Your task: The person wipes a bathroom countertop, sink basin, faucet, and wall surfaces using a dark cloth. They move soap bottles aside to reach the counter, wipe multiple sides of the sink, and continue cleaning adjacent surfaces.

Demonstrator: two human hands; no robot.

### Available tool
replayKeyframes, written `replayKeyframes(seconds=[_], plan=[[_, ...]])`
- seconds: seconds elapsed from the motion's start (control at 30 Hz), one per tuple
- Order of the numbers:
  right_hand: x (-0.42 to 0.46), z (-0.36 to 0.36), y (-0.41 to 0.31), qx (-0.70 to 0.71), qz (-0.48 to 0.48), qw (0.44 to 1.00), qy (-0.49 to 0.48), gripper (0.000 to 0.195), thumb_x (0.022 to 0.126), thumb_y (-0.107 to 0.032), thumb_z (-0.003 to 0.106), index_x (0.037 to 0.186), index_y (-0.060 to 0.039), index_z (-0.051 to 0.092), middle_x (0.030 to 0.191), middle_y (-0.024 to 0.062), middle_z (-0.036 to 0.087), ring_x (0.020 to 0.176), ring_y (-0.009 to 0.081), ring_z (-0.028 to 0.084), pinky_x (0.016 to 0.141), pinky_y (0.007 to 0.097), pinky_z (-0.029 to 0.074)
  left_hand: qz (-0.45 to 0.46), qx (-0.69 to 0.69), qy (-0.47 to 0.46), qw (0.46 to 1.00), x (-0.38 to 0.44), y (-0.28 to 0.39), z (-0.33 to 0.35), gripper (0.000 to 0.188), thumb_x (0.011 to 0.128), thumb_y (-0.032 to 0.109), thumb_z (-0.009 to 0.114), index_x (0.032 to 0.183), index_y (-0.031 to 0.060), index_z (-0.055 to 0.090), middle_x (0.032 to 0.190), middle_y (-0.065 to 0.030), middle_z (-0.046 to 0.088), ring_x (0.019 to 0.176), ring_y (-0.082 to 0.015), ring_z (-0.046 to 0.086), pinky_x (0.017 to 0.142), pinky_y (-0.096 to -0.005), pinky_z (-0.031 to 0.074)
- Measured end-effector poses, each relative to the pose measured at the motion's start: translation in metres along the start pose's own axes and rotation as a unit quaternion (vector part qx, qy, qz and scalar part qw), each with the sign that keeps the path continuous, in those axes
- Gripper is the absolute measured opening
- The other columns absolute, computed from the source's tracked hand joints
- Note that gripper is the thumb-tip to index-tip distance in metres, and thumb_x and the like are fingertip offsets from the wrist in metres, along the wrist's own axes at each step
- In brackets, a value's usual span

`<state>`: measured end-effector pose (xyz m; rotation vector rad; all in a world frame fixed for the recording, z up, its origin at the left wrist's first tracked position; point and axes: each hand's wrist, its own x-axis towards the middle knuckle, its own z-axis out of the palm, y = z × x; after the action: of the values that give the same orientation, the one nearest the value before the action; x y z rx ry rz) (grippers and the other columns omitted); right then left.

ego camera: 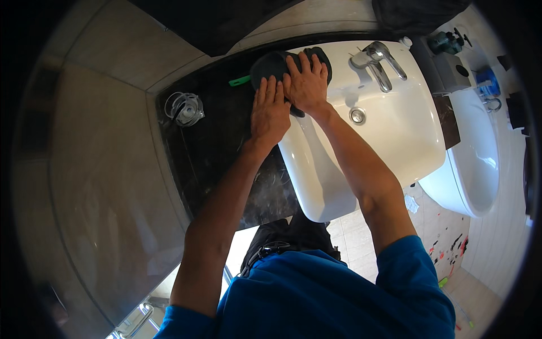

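Note:
A dark grey fabric item [271, 67], bunched and partly folded, lies across the back left edge of the white ceramic washbasin [315, 169] and the black stone counter [220, 144]. My left hand [271, 112] rests on its near side, fingers extended and pointing away from me. To the right, my right hand [307, 84] lies palm down on the same fabric with its fingers spread. The two hands touch or nearly touch at the thumbs. From the fabric's left side sticks out a green handle [240, 81]; whatever it belongs to is hidden.
A clear glass or plastic jug [186, 109] stands at the counter's left. The chrome mixer tap [377, 63] rises behind the drain [357, 115]. Bottles with pumps [446, 42] and a grey box [453, 72] sit right of the basin, near a white bathtub [474, 169].

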<state>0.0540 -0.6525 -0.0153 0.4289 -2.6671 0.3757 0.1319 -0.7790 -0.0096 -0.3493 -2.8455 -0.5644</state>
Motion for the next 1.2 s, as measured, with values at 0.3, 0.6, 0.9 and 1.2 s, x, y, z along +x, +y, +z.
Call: replayKeyframes(seconds=[0.3, 0.6, 0.9, 1.2], plan=[[0.038, 0.01, -0.001, -0.128, -0.045, 0.99, -0.049, 0.05, 0.095, -0.039, 0.048, 0.141, -0.0178, 0.052, 0.147, 0.0192, 0.046, 0.137, 0.0458, 0.035, 0.114, 0.0574, 0.024, -0.006, 0.008, 0.033, 0.999, 0.027, -0.018, 0.006, 0.057, 0.098, 0.02, 0.057, 0.145, -0.0066, 0.042, 0.155, -0.0269, 0.033, 0.147, -0.0407, 0.025, 0.12, -0.0492, 0.025], [0.011, -0.017, -0.022, -0.063, -0.072, 0.994, -0.054, 0.049, 0.096, -0.037, 0.05, 0.141, -0.0187, 0.053, 0.149, 0.0168, 0.045, 0.138, 0.0436, 0.035, 0.114, 0.0562, 0.024, -0.058, -0.064, 0.0, 0.996, -0.01, 0.002, -0.009, 0.058, 0.098, 0.015, 0.054, 0.145, -0.0128, 0.035, 0.156, -0.0306, 0.026, 0.146, -0.0425, 0.026, 0.117, -0.0437, 0.032], [-0.031, -0.043, -0.04, 0.069, -0.013, 0.991, -0.114, 0.048, 0.097, -0.036, 0.051, 0.142, -0.0185, 0.054, 0.151, 0.0156, 0.043, 0.142, 0.0414, 0.032, 0.118, 0.0549, 0.02, -0.088, -0.187, 0.012, 0.978, -0.061, 0.017, -0.012, 0.058, 0.099, 0.014, 0.048, 0.147, -0.013, 0.03, 0.158, -0.032, 0.019, 0.135, -0.0484, 0.042, 0.107, -0.0428, 0.043], [-0.019, -0.012, -0.03, 0.04, -0.055, 0.997, -0.024, 0.048, 0.096, -0.036, 0.05, 0.141, -0.0194, 0.054, 0.15, 0.0172, 0.044, 0.14, 0.0436, 0.033, 0.116, 0.0557, 0.022, -0.134, -0.26, 0.013, 0.956, -0.047, 0.011, -0.004, 0.063, 0.098, 0.015, 0.05, 0.151, -0.0085, 0.025, 0.159, -0.0334, 0.016, 0.138, -0.0484, 0.037, 0.11, -0.0417, 0.041]])
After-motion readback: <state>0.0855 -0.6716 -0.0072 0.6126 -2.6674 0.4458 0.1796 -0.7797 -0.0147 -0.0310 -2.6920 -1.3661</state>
